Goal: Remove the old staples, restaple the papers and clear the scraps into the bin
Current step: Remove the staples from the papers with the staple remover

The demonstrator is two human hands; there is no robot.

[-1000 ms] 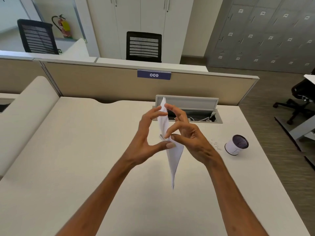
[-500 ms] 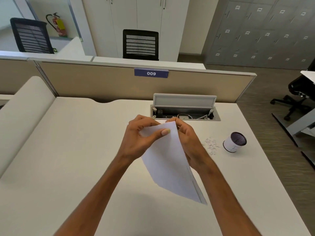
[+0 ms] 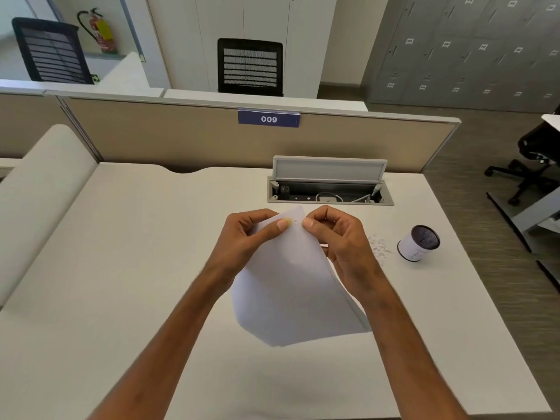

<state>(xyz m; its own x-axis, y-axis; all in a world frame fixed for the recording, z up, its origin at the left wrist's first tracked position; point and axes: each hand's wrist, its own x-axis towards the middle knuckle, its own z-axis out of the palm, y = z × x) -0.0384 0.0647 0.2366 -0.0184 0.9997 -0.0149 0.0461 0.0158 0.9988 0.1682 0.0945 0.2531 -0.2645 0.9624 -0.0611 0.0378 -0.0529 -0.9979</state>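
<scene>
A thin stack of white papers (image 3: 291,286) hangs above the desk, its top corner raised and its flat face toward me. My left hand (image 3: 251,237) pinches that corner, thumb on the front. My right hand (image 3: 336,234) has its fingers curled and pinches the same corner from the right, thumb tip close to the left thumb. A tiny mark, possibly a staple, shows between the two thumbs. A small pile of white paper scraps (image 3: 378,248) lies on the desk to the right of my right hand. Beside the scraps stands a small white cup-shaped bin (image 3: 416,244) with a dark inside.
The beige desk (image 3: 121,268) ends at a partition labelled 009 (image 3: 269,119). An open cable tray (image 3: 328,194) with a raised lid sits behind my hands. The desk's right edge drops to the floor, where office chairs (image 3: 533,159) stand.
The papers turned from edge-on and upright to flat-faced toward me. Both hands dropped lower and closed in on the top corner.
</scene>
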